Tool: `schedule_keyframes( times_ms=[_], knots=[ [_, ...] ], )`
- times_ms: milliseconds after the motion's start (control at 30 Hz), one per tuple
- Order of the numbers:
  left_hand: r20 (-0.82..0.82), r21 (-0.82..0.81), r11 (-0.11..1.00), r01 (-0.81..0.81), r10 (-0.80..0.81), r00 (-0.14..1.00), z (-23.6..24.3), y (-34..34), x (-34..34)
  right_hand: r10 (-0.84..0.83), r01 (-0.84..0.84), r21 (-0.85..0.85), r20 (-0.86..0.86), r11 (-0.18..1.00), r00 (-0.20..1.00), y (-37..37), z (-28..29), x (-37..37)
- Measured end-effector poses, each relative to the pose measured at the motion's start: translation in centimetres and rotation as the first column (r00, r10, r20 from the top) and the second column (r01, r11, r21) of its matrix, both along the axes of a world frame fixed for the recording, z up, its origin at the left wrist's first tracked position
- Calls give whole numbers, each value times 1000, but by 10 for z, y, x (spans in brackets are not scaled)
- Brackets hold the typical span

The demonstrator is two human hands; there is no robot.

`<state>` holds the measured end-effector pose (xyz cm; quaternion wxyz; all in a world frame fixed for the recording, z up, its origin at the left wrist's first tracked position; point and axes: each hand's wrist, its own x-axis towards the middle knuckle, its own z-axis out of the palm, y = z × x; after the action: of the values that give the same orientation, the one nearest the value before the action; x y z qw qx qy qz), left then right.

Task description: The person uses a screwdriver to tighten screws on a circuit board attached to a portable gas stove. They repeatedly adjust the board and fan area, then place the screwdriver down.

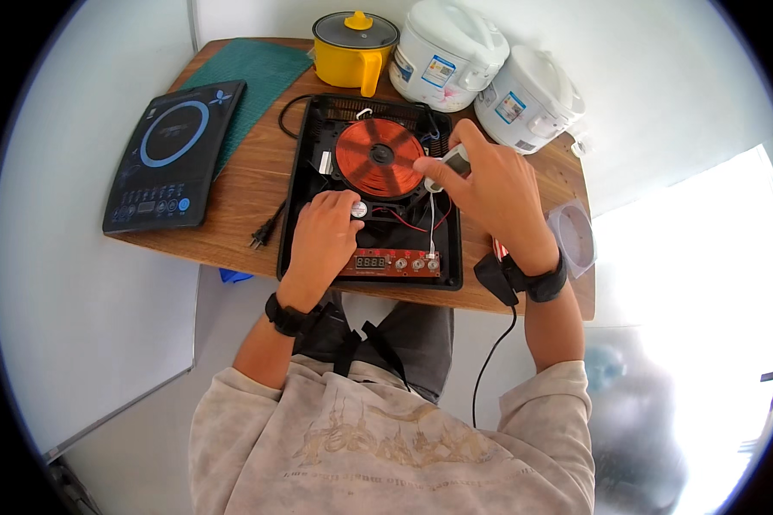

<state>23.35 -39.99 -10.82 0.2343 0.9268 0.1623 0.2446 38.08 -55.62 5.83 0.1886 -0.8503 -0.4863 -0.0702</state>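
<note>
An opened induction cooker base [453, 249] lies on the table in front of me, its black shell exposing a round copper coil [365, 163] and a red circuit board [386, 264] with a small display. My left hand [325, 232] is closed at the lower left of the coil, thumb and forefinger around a round white-labelled part [360, 209]. Red and white wires run to the right of it. My right hand [498, 184] grips a small white handheld tool with a grey middle [447, 167] over the coil's right edge. The tool's far end is hard to make out.
A black glass cooktop panel [170, 154] leans over a green mat [253, 73] on the left. Behind stand a yellow pot [343, 64] and two white rice cookers [442, 60]. A power plug [262, 236] lies left of the base, a clear round container [573, 236] right.
</note>
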Motion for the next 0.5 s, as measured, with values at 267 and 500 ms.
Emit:
schedule_keyframes(
  times_ms=[267, 500],
  knots=[
    [80, -31, 999, 34, -31, 996, 1, 0, 0, 75, -93, 146, 127, 985, 989, 5, -17, 20],
    [91, -86, 995, 43, -35, 995, -1, 1, 0, 186, -178, 65, -153, 982, 971, 7, -5, 40]
  ],
)
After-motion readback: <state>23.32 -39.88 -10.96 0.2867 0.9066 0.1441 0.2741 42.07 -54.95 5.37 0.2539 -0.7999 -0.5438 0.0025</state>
